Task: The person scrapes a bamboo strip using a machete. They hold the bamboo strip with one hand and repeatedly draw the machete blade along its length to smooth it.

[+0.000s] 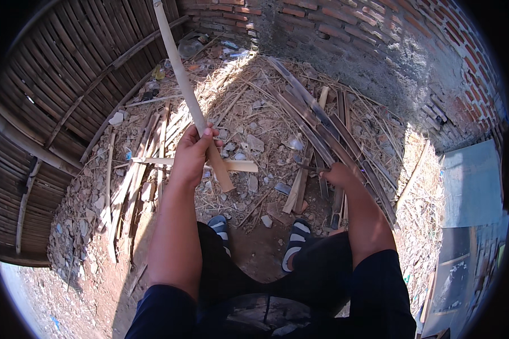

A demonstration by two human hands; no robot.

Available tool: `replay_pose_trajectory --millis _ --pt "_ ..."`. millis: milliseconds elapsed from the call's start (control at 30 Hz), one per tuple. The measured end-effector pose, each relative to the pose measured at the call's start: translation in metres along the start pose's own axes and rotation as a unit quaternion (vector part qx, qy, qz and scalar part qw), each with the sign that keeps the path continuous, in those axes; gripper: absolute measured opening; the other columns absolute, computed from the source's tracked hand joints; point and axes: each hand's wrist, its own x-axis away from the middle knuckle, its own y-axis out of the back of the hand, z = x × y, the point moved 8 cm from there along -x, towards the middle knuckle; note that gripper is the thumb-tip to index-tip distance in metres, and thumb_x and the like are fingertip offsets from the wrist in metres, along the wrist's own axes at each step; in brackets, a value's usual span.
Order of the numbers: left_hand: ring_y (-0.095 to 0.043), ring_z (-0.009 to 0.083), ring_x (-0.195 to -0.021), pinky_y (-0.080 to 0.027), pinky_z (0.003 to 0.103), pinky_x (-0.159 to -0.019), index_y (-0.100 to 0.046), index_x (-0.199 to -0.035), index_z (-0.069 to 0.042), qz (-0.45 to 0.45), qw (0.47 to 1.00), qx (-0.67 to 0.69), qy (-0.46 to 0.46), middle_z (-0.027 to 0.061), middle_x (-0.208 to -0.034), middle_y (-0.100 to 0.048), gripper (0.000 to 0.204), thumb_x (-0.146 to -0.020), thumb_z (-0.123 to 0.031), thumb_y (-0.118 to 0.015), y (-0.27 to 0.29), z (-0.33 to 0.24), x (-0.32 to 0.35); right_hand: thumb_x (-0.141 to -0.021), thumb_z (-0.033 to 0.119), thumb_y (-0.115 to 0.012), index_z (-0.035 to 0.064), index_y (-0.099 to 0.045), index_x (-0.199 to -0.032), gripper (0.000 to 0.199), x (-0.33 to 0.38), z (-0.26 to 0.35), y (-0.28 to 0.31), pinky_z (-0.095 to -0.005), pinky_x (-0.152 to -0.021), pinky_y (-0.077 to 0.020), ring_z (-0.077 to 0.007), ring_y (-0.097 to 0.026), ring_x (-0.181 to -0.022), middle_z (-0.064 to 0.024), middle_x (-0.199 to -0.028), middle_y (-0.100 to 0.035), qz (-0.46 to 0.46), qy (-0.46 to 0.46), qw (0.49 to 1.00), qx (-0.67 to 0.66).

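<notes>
My left hand [195,150] is closed round a long pale bamboo strip [182,79]. The strip slants from the top of the view down to a cut lower end just below the hand. Behind my left wrist and the strip's lower end, a second pale strip [241,165] lies crosswise. To the right, my right hand [338,175] grips a knife [311,168], its narrow dark blade pointing left. The handle is hidden in my fist. The blade is apart from the strip in my left hand.
Weathered wooden slats [322,127] lie piled beyond my right hand. More pale strips [129,200] lie at the left. Rubble and straw cover the ground round my sandals [296,244]. A bamboo wall [68,62] stands at left, a brick wall [373,62] at the back right.
</notes>
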Motion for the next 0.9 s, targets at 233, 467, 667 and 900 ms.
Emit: replay_pose_trajectory --millis 233,467,667,900 --pt "-0.064 0.0148 -0.087 -0.053 0.033 -0.072 -0.054 -0.125 0.000 0.035 0.996 -0.077 -0.028 0.0067 -0.101 -0.065 0.034 -0.100 -0.022 -0.060 -0.020 -0.006 0.016 -0.091 0.028 -0.068 0.0081 -0.059 -0.102 0.024 0.086 0.070 0.056 -0.0264 -0.056 -0.0479 -0.0108 -0.059 -0.063 -0.0045 -0.082 -0.066 0.026 0.039 0.768 -0.638" --pt "-0.064 0.0134 -0.079 -0.052 0.033 -0.071 -0.061 -0.112 -0.001 0.100 0.968 -0.220 -0.070 0.0068 -0.093 -0.068 0.029 -0.096 -0.025 -0.065 -0.077 0.033 0.047 -0.085 0.023 -0.076 0.0069 -0.054 -0.107 0.034 0.138 0.160 0.068 -0.0253 -0.049 -0.0436 -0.0080 -0.052 -0.057 -0.0023 -0.084 -0.062 -0.062 0.129 0.751 -0.644" --pt "-0.060 0.0312 -0.059 -0.047 0.042 -0.060 -0.063 -0.095 0.001 0.117 0.903 -0.371 -0.182 0.0176 -0.067 -0.061 0.028 -0.089 -0.025 -0.065 -0.123 0.034 0.091 -0.080 0.022 -0.083 0.0077 -0.055 -0.099 0.036 0.147 0.183 0.075 -0.0220 -0.048 -0.0406 -0.0077 -0.050 -0.054 -0.0001 -0.079 -0.059 -0.079 0.178 0.700 -0.687" --pt "-0.067 0.0275 -0.094 -0.050 0.040 -0.082 -0.062 -0.112 -0.001 0.313 0.859 -0.397 -0.083 0.0187 -0.100 -0.067 0.043 -0.090 -0.037 -0.068 -0.146 0.053 0.104 -0.078 0.011 -0.081 0.0068 -0.057 -0.092 0.028 0.134 0.144 0.057 -0.0231 -0.045 -0.0397 -0.0073 -0.052 -0.051 0.0004 -0.070 -0.058 -0.088 0.106 0.720 -0.680"
